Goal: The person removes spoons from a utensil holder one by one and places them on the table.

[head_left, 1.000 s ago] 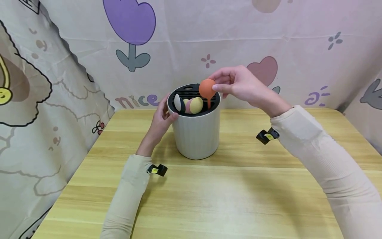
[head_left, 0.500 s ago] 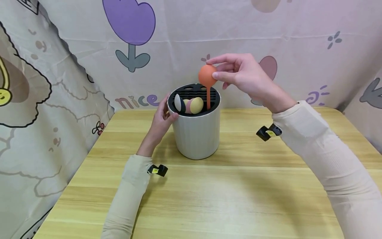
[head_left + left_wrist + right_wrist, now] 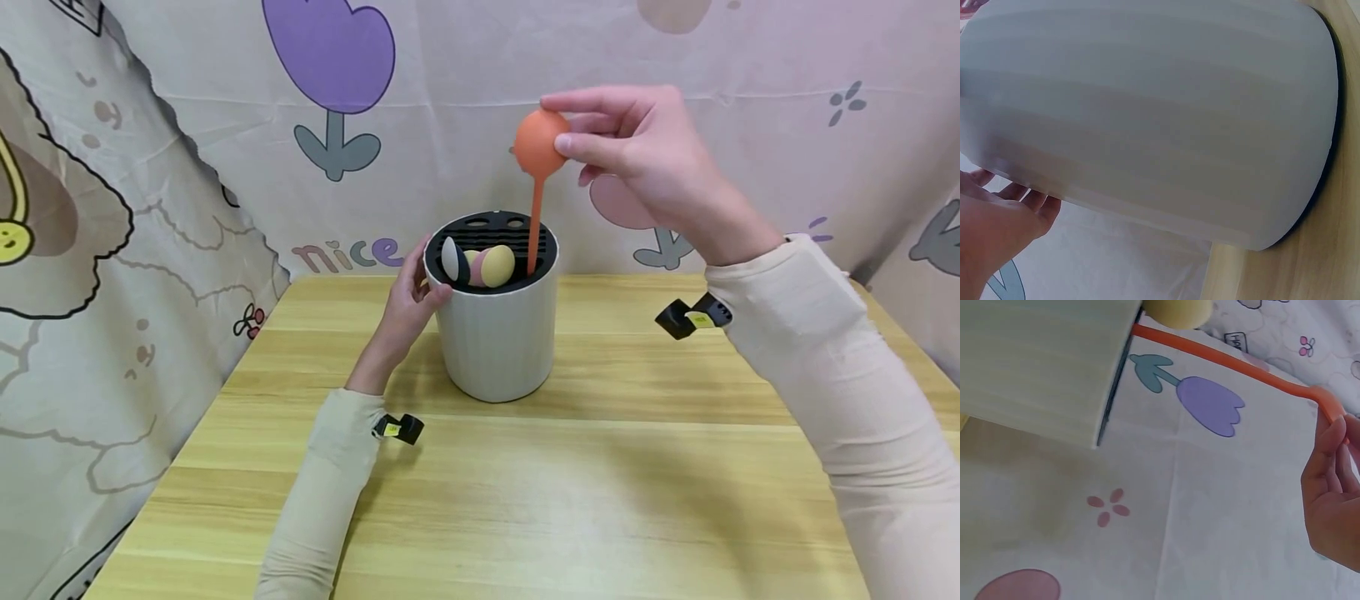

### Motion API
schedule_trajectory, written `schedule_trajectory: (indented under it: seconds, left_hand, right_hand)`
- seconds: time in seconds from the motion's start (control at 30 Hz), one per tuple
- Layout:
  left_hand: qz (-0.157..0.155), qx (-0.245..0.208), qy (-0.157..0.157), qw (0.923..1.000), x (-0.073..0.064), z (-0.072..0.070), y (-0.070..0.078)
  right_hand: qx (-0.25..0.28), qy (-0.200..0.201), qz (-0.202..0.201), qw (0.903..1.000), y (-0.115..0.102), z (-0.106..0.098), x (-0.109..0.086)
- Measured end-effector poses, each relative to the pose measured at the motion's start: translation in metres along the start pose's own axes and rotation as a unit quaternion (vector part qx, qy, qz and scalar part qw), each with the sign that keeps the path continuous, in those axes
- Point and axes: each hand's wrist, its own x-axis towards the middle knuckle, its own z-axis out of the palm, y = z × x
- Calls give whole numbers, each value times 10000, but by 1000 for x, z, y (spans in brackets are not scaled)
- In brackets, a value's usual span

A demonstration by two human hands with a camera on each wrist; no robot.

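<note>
A white ribbed utensil holder [image 3: 497,350] with a black slotted top [image 3: 491,229] stands upright on the wooden table. My left hand [image 3: 408,304] grips its upper left side, thumb at the front of the rim and fingers farther back; the left wrist view shows those fingers against the wall. With thumb and fingertips, my right hand [image 3: 645,150] pinches the round bowl of an orange spoon [image 3: 542,143] above the holder. Its thin handle [image 3: 1229,360] runs down into the slotted top, lower end hidden. Rounded heads in white and navy [image 3: 454,262], pink and yellow [image 3: 498,267] poke out at the left.
The light wooden table [image 3: 570,500] spreads around the holder. A printed cloth [image 3: 465,67] with tulips and lettering hangs close behind the table's far edge and continues along the left.
My right hand has risen and shifted slightly right, drawing the orange spoon up so more of its handle shows. The left hand and the holder have stayed in place.
</note>
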Motion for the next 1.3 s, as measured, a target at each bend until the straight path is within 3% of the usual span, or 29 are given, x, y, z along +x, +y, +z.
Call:
schedule_trajectory:
  seconds: [0.2,0.43,0.73,0.87,1.03,1.3]
  left_hand:
    - [49,22,21,10000,2,0,1]
    - [-14,20,20,10000,0,1,-3]
    - [-21,17,-5,10000,-1,0,-7]
    - [-10,42,5,10000,-1,-1,-7]
    - [30,112,44,9999,-1,-1,-6]
    - [-27,179,5,9998,0,0,-8]
  right_hand:
    - [194,118,-296,9993,-9,-3,3]
    - [474,110,-317,9983,-15,-4,4]
    - [79,4,-451,9989,-23,-2,4]
    - [193,3,-389,9991,-25,-1,3]
    - [352,36,-195,9992,-19,-3,0]
    - [497,172,1015,9934,5,-17,-12]
